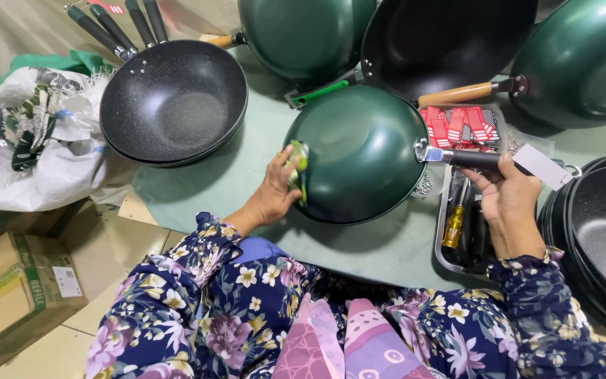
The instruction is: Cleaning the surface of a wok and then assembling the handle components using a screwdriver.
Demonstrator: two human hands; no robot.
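Left hand (273, 193) grip closed on green cloth (298, 168), pressed against overturned green wok (359, 151). Right hand (506, 200) grip closed around wok's black handle (473, 159).

Left hand (273, 193) wipes green wok (359, 154); right hand (508, 193) grips handle (475, 159).

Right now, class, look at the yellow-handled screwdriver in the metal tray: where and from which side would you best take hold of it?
Grip the screwdriver by its yellow handle, coming from above. It lies lengthwise in the metal tray among dark tools, with the handle's upper face bare. The tray wall blocks a side approach on the left, and the right hand, holding the green pan's handle, hovers close.
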